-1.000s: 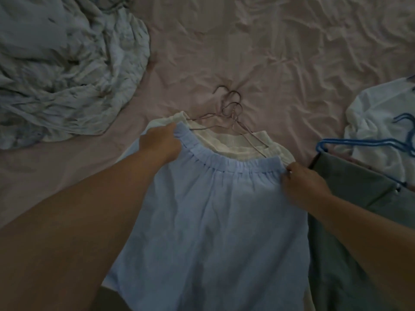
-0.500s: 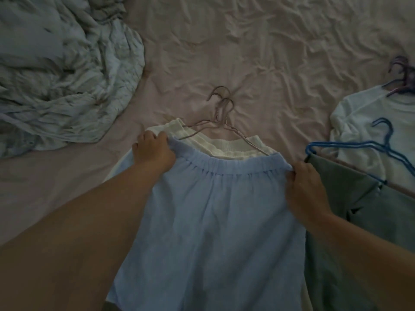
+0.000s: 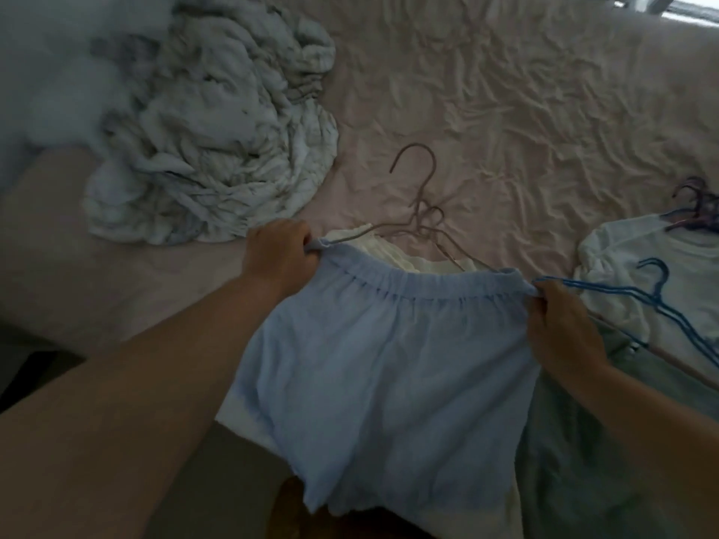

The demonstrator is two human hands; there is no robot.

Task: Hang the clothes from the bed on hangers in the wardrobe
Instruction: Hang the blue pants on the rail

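A light blue skirt (image 3: 389,363) with an elastic waistband is stretched between my hands above the bed's near edge. My left hand (image 3: 278,254) grips the waistband's left end. My right hand (image 3: 560,328) grips its right end. Beneath it lies a cream garment (image 3: 393,252) with thin metal hangers (image 3: 422,212) on the pink sheet (image 3: 505,130). To the right a blue hanger (image 3: 657,293) rests on a white shirt (image 3: 642,258) and a grey-green garment (image 3: 583,441).
A crumpled pale blanket (image 3: 218,149) is heaped at the upper left of the bed. More purple hangers (image 3: 696,206) lie at the right edge. The bed's near edge and dark floor (image 3: 249,492) show below the skirt.
Both hands have lifted the skirt's waistband and pulled it wider. One metal hanger's hook now sticks out farther up the sheet. The view has shifted, showing more of the bed.
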